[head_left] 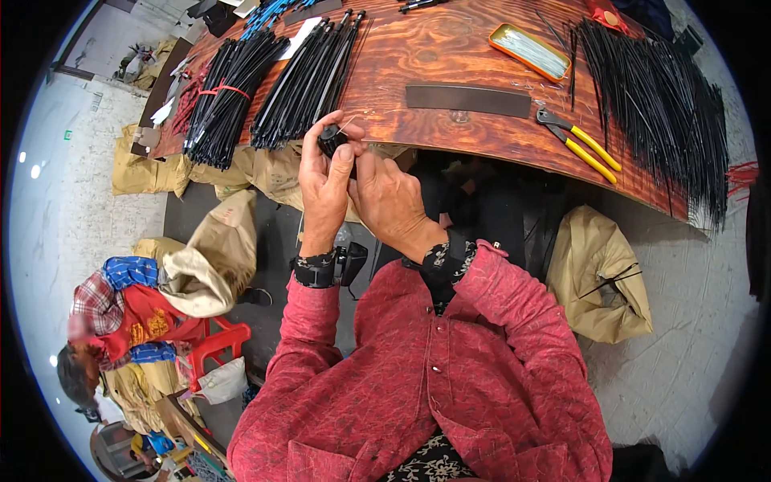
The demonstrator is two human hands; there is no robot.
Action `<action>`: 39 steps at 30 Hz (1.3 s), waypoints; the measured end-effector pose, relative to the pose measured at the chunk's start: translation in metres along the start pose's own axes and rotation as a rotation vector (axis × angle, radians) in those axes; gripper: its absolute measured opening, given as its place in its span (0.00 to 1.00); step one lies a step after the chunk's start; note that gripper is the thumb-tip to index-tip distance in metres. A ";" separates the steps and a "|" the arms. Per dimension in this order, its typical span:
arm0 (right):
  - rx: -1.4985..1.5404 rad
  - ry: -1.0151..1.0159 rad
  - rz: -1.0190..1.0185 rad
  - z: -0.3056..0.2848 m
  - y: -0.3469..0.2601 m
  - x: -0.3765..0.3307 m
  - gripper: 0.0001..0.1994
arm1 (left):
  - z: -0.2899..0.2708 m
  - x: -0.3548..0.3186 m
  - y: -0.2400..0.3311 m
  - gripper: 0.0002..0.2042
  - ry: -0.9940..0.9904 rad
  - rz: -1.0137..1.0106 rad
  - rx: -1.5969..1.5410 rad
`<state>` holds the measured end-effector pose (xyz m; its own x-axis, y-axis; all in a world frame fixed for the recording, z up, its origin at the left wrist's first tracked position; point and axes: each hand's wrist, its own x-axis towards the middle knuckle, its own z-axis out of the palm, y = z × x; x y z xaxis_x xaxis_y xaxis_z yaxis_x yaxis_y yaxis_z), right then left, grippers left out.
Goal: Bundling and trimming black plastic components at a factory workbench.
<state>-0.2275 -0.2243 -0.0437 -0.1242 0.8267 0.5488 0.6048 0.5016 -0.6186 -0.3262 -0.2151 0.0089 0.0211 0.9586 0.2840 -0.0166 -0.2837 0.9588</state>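
Observation:
My left hand point(323, 189) is closed around a black, rounded bundle-like thing point(332, 140), seen almost end-on just off the table's near edge. A thin pale wire point(348, 124) sticks out at its top. My right hand point(392, 197) presses close against it from the right, fingers curled in. What those fingers pinch is hidden behind the hand. Beyond my hands lie black cable ties point(309, 80) in a long pile. To their left is a bundle of black cable ties point(233, 96) with a red tie around it.
On the wooden table point(434, 48) lie a dark flat strip point(467, 100), yellow-handled cutters point(580, 145) and an orange tin point(530, 51) of thin pale wires. Loose black cable ties point(654, 112) hang over the right edge. A tan sack point(598, 273) stands below; another person point(136, 313) sits at left.

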 end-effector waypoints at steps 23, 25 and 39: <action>0.371 0.139 -0.108 -0.061 0.013 0.036 0.06 | -0.018 -0.002 -0.021 0.22 -0.130 -0.054 -0.177; 0.357 0.119 -0.099 -0.061 0.015 0.034 0.06 | -0.023 -0.001 -0.026 0.22 -0.138 -0.054 -0.111; 0.318 -0.040 -0.010 -0.074 0.011 0.044 0.06 | -0.017 -0.001 -0.032 0.20 -0.127 -0.028 -0.061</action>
<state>-0.1682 -0.2011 0.0147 -0.1634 0.8278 0.5367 0.3280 0.5587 -0.7618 -0.3426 -0.2061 -0.0220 0.1488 0.9542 0.2596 -0.0748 -0.2509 0.9651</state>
